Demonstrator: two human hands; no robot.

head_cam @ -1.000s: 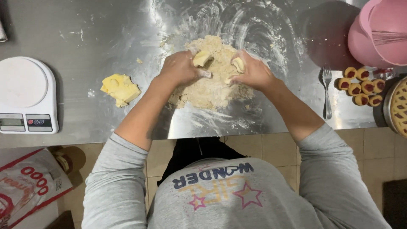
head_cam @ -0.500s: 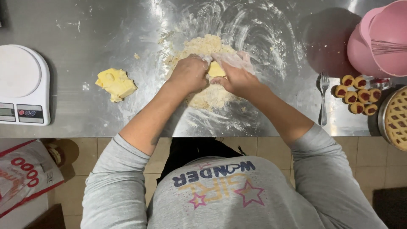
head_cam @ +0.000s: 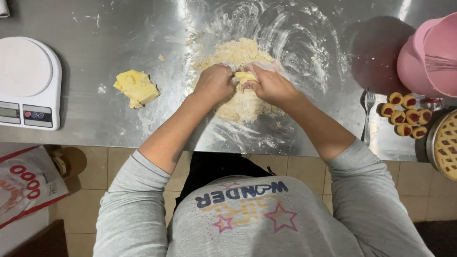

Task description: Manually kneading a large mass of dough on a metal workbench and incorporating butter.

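- The left hand (head_cam: 215,84) and right hand (head_cam: 269,84) meet at the middle of the desk (head_cam: 95,28), fingers curled, pinching a yellow butter piece (head_cam: 246,76) between them.
- Beneath them lies the crumbly dough (head_cam: 238,102), loose and floury, judged only partly worked in.
- A second butter lump (head_cam: 136,87) sits untouched to the left, well apart.
- Further out: scale (head_cam: 28,83), fork (head_cam: 367,114), small pastries (head_cam: 404,115), pink bowl (head_cam: 431,57).

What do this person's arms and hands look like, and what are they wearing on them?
Both hands are bare, with no gloves, rings or watch that I can make out. The left hand and right hand are dusted with pale flour and crumbs. The arms wear light grey long sleeves pushed up towards the elbows, leaving the forearms uncovered. The sleeves belong to a grey top with coloured lettering and stars.
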